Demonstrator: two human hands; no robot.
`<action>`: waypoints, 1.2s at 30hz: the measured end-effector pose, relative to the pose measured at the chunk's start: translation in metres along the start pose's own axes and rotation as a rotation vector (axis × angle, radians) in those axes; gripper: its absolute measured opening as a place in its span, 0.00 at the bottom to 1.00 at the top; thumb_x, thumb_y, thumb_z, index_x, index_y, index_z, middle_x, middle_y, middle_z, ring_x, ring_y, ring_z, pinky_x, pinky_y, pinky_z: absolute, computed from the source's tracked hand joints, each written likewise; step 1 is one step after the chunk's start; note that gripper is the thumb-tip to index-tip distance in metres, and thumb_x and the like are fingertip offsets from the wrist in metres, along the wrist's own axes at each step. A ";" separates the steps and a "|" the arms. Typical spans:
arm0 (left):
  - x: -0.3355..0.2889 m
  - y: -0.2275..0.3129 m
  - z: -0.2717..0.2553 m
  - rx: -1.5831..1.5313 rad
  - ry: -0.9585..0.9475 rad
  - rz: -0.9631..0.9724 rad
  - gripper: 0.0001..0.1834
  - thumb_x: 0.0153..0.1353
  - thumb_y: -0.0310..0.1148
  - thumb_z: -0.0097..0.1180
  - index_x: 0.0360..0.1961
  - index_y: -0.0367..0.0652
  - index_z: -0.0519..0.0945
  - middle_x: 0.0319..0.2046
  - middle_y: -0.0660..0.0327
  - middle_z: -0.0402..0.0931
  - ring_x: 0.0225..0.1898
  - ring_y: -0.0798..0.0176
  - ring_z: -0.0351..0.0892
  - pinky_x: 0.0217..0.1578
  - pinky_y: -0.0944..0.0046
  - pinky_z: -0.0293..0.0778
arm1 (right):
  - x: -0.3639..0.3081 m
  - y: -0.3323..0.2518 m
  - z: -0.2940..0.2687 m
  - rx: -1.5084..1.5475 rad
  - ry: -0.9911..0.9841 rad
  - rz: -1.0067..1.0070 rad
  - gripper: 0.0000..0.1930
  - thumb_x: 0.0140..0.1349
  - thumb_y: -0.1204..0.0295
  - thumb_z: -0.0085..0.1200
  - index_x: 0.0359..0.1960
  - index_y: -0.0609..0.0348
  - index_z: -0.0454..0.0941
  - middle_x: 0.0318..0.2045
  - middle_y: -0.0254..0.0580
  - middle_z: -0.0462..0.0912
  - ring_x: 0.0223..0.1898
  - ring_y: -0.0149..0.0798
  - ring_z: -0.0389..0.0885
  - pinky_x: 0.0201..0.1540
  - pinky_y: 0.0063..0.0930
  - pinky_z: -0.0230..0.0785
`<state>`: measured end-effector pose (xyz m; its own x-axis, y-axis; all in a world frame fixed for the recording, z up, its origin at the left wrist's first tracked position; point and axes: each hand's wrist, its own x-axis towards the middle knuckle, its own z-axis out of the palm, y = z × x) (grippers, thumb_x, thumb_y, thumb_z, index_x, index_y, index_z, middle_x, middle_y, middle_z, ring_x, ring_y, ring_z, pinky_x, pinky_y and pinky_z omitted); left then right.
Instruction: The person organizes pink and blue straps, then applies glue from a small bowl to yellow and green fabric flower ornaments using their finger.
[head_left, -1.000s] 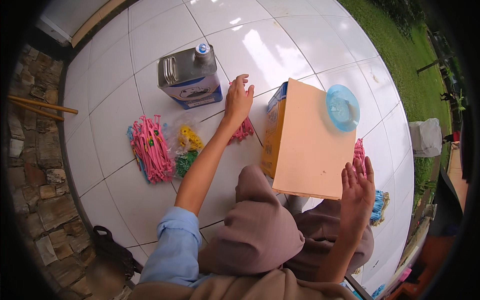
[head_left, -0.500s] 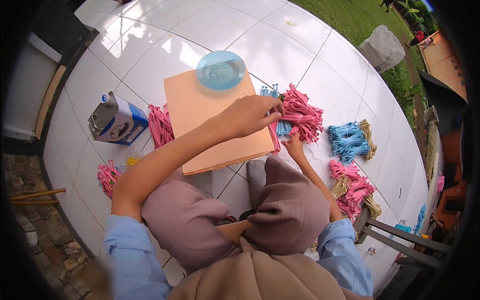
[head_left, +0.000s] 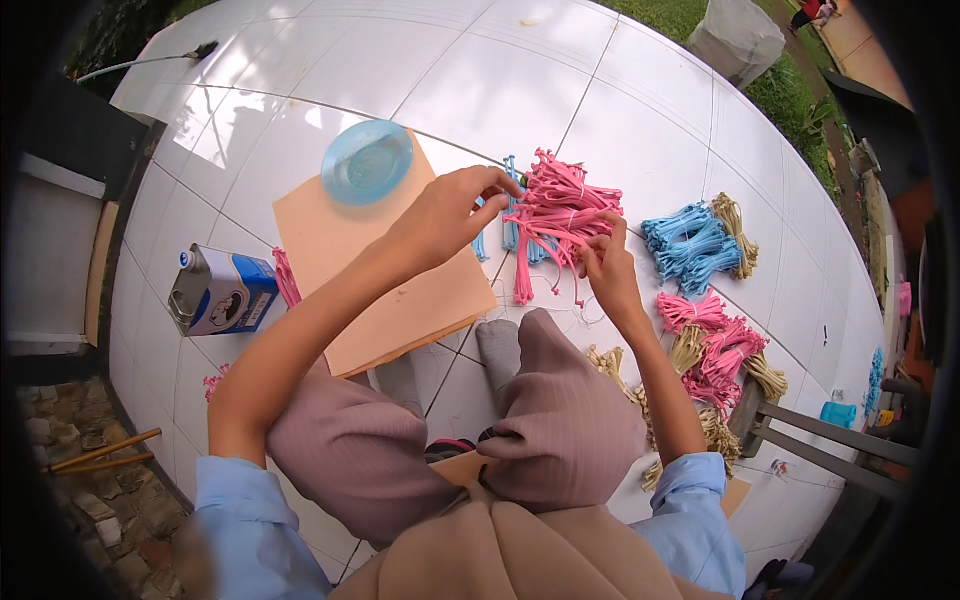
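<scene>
Tied bundles of pink cords (head_left: pixel 572 188) with knobbed ends lie on the tiles in front of me, partly over some blue cords (head_left: pixel 513 232). At their left edge is my left hand (head_left: pixel 462 212), its thumb and fingers curved and apart with nothing visible between them. My right hand (head_left: pixel 612 268) is at the bundles' lower right side, thumb and forefinger spread, fingertips at the pink cords; whether they touch is unclear. Thin white string (head_left: pixel 562 292) trails below the bundles. Under my left forearm lies a peach-coloured board (head_left: pixel 400 310).
A blue translucent bowl (head_left: pixel 367 163) rests on the board's far end. Left of it stands a blue and white can (head_left: pixel 225 292). At right lie blue bundles (head_left: pixel 690 243), beige bundles (head_left: pixel 736 235) and more pink bundles (head_left: pixel 728 350). A wooden bench-like frame (head_left: pixel 830 450) is at lower right.
The view has shifted, moving the board and can leftward in the picture. My hands are farther apart, the left off the pink cords to their left edge, the right higher at their side.
</scene>
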<state>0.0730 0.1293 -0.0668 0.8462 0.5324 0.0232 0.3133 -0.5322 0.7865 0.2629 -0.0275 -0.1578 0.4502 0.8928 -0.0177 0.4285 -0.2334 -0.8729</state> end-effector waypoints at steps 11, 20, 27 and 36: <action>-0.038 0.097 -0.040 0.675 0.505 0.755 0.19 0.47 0.31 0.64 0.41 0.53 0.72 0.38 0.67 0.72 0.36 0.63 0.73 0.37 0.64 0.69 | -0.046 -0.230 -0.129 0.088 -0.155 -0.190 0.21 0.61 0.81 0.44 0.54 0.60 0.53 0.25 0.42 0.77 0.21 0.26 0.72 0.24 0.18 0.65; -0.071 0.083 -0.054 0.492 0.573 0.510 0.10 0.46 0.26 0.63 0.32 0.45 0.77 0.26 0.63 0.76 0.31 0.66 0.76 0.29 0.66 0.74 | -0.021 -0.221 -0.089 0.052 -0.261 -0.267 0.19 0.62 0.77 0.46 0.52 0.60 0.54 0.32 0.48 0.80 0.33 0.35 0.78 0.39 0.29 0.68; -0.071 0.066 -0.058 0.345 0.705 0.174 0.08 0.51 0.33 0.62 0.26 0.42 0.76 0.19 0.61 0.69 0.27 0.63 0.70 0.28 0.62 0.68 | 0.003 -0.157 -0.063 -0.308 0.370 -0.351 0.26 0.57 0.80 0.49 0.57 0.56 0.56 0.48 0.50 0.73 0.45 0.44 0.75 0.51 0.36 0.65; -0.041 0.074 -0.013 -0.193 0.790 0.060 0.13 0.65 0.34 0.43 0.25 0.38 0.67 0.19 0.54 0.69 0.26 0.54 0.66 0.30 0.55 0.64 | -0.005 -0.185 -0.036 0.646 -0.118 -0.245 0.33 0.65 0.63 0.48 0.64 0.58 0.43 0.55 0.55 0.69 0.53 0.42 0.72 0.58 0.34 0.60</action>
<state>0.0562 0.0767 -0.0014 0.2824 0.8521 0.4407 0.1358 -0.4902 0.8609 0.2099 -0.0025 0.0211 0.2961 0.9349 0.1959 -0.0607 0.2231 -0.9729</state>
